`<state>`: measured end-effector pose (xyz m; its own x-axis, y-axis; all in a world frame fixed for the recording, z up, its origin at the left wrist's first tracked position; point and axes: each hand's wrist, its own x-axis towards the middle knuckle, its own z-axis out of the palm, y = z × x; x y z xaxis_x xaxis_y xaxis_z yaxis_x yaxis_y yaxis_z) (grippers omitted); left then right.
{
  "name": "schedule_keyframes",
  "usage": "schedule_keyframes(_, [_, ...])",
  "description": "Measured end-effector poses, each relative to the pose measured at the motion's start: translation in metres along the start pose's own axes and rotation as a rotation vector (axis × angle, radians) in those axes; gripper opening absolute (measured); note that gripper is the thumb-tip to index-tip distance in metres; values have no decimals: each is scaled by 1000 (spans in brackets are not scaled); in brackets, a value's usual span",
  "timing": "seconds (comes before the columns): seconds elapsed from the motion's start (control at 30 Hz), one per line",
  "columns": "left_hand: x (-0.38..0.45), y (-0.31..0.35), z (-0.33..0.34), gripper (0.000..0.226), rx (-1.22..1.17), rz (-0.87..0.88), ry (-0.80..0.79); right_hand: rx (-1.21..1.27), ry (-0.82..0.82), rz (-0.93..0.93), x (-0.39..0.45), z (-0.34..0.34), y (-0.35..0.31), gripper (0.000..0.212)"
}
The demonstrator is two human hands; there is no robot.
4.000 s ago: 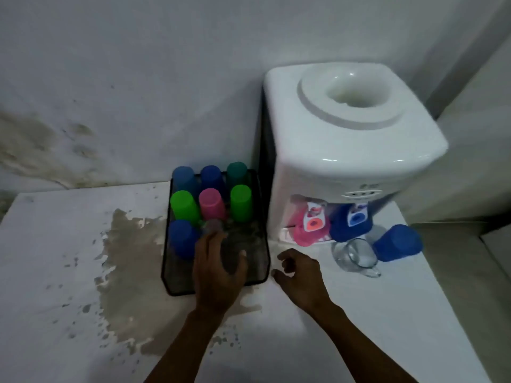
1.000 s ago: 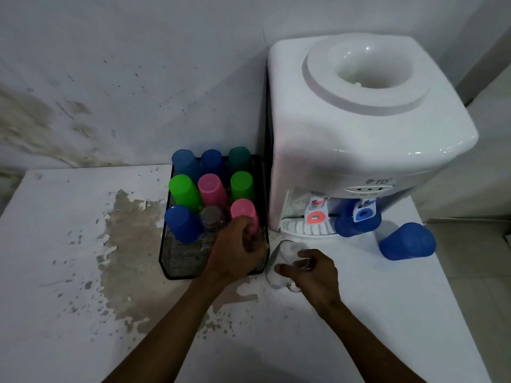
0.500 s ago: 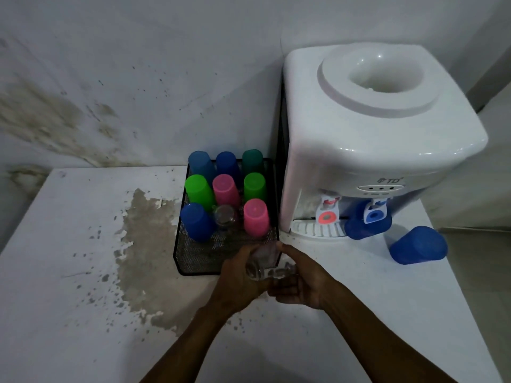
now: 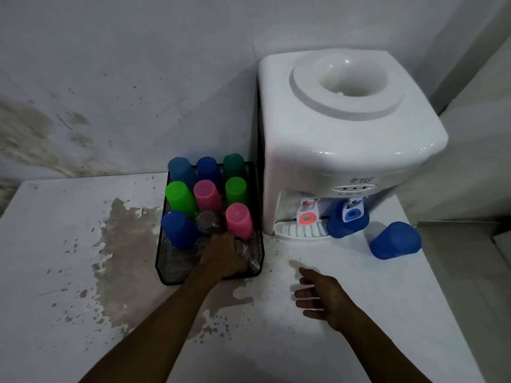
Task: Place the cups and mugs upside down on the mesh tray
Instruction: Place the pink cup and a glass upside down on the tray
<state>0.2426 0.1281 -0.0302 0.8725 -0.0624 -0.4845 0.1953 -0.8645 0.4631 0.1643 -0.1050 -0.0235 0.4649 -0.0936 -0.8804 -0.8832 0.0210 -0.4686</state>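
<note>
The black mesh tray point(image 4: 166, 261) sits left of the dispenser and holds several upside-down cups: blue, green and pink plastic ones plus a clear glass point(image 4: 207, 221) in the third row. My left hand point(image 4: 224, 255) is inside the tray's front right corner, closed around a clear glass mug point(image 4: 249, 255) that is mostly hidden under my fingers. My right hand point(image 4: 320, 294) hovers over the table, fingers spread, holding nothing. One blue cup point(image 4: 395, 240) lies on its side on the table at the right. Another blue cup point(image 4: 345, 221) stands under the blue tap.
A white water dispenser point(image 4: 345, 139) stands against the wall right of the tray. The white tabletop point(image 4: 359, 313) has a brown worn patch point(image 4: 121, 258) left of the tray. The table's right edge runs close past the lying blue cup.
The clear mug went from both hands in front of the tray into the tray's front right corner, held by my left hand. My right hand let go and drew back to the right.
</note>
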Motion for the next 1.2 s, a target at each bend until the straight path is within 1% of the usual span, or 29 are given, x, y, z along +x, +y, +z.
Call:
schedule_keyframes(0.13, [2, 3, 8, 74, 28, 20, 6, 15, 40, 9, 1, -8, 1, 36])
schedule_keyframes(0.27, [2, 8, 9, 67, -20, 36, 44, 16, 68, 13, 5, -12, 0, 33])
schedule_keyframes(0.47, [-1, 6, 11, 71, -62, 33, 66, 11, 79, 4, 6, -14, -3, 29])
schedule_keyframes(0.53, [-3, 3, 11, 69, -47, 16, 51, 8, 81, -3, 5, -16, -3, 28])
schedule_keyframes(0.6, [-12, 9, 6, 64, 15, -15, 50, 17, 119, -40, 7, -22, -2, 26])
schedule_keyframes(0.63, [-16, 12, 4, 57, 53, -19, 54, 27, 154, -68, 11, -25, -1, 26])
schedule_keyframes(0.7, [-24, 23, -1, 38, 157, -30, 69, 55, 272, -126, 17, -34, 1, 34])
schedule_keyframes(0.77, [-26, 38, -5, 25, 244, -22, 83, 37, 444, -168, 20, -46, 0, 48])
schedule_keyframes(0.83, [-27, 59, -9, 23, 269, 20, 81, 43, 618, -230, 16, -61, -3, 53])
schedule_keyframes(0.9, [-26, 81, -10, 25, 222, 66, 52, 98, 767, -309, 10, -78, -9, 54])
schedule_keyframes(0.97, [-26, 102, -7, 28, 175, 144, 1, 153, 867, -405, 8, -96, -16, 63])
schedule_keyframes(1.0, [-24, 112, -2, 29, 164, 183, -26, 155, 903, -448, 8, -106, -19, 72])
schedule_keyframes(1.07, [-23, 128, 9, 31, 161, 235, -53, 72, 924, -486, 12, -123, -26, 94])
schedule_keyframes(1.13, [-22, 137, 22, 36, 139, 254, -63, -53, 878, -500, 16, -137, -33, 114])
schedule_keyframes(1.2, [-24, 148, 35, 38, 113, 269, -80, -156, 809, -510, 19, -152, -37, 123])
